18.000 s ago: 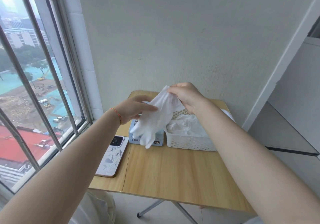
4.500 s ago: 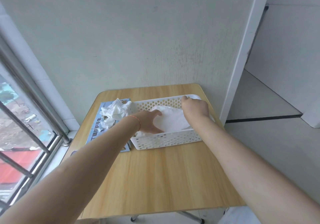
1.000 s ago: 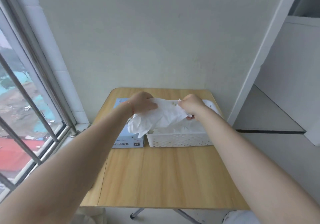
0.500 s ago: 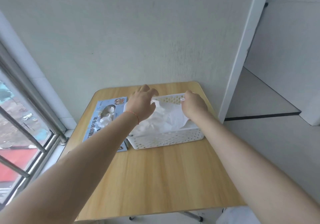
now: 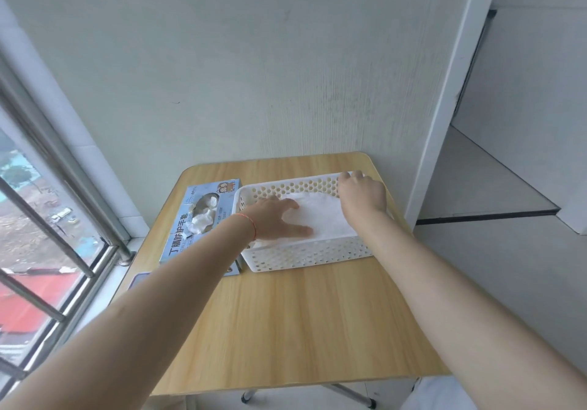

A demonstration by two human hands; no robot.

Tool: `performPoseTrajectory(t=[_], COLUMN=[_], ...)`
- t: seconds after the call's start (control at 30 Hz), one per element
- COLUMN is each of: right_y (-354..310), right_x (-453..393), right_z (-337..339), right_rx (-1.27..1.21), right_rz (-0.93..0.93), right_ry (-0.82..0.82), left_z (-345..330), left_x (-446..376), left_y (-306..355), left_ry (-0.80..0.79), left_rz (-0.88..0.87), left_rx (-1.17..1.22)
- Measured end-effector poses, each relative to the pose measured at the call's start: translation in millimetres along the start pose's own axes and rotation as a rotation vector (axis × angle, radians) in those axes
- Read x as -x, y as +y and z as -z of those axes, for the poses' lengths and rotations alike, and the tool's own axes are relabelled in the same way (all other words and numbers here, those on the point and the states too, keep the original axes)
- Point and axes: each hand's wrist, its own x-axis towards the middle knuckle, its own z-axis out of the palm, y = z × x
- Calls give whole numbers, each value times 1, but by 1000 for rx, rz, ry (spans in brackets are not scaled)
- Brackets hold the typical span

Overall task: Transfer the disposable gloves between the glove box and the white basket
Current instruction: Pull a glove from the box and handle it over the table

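Half a second ago we held a crumpled glove up over the white basket [image 5: 305, 258] between both hands; from the head view, our only one, it now lies flat inside, on the pile of disposable gloves [image 5: 320, 219] that fills the basket. Our left hand [image 5: 278, 219] is released, its fingers stretched out and pressing the top glove down near the basket's left end. Our right hand [image 5: 362, 195] is at the far right corner with knuckles bent over the rim; its fingertips are hidden, so we cannot tell whether it pinches a glove edge or simply rests there. The glove box [image 5: 203, 223] lies flat on the bench [image 5: 301, 330], touching the basket's left wall, and a tuft of white glove pokes out of its oval opening. We judge this glove delivered and being smoothed, so the step in hand is nearly done. Next, the left hand would likely go back to the box for the tuft, which should pull free easily, though thin gloves tend to drag a neighbour out with them.
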Motion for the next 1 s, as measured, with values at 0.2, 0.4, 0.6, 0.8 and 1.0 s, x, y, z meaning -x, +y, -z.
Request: performPoseTrajectory(t=[0.2, 0.4, 0.6, 0.8, 1.0], right_y=[-27, -101, -174, -209, -223], right_x=[-6, -11, -11, -15, -18], right_z=[17, 29, 36, 34, 29], right_rx=[-162, -377, -571, -330, -343], right_rz=[39, 199, 364, 453, 403], right_ry=[68, 92, -84, -273, -158], left_z=[24, 29, 10, -9, -17], left_x=[17, 48, 76, 80, 78], left_y=[-20, -86, -140, -158, -164], left_ry=[409, 521, 333, 260, 257], left_rz=[23, 278, 261, 179, 200], left_rx=[168, 241, 456, 421, 439])
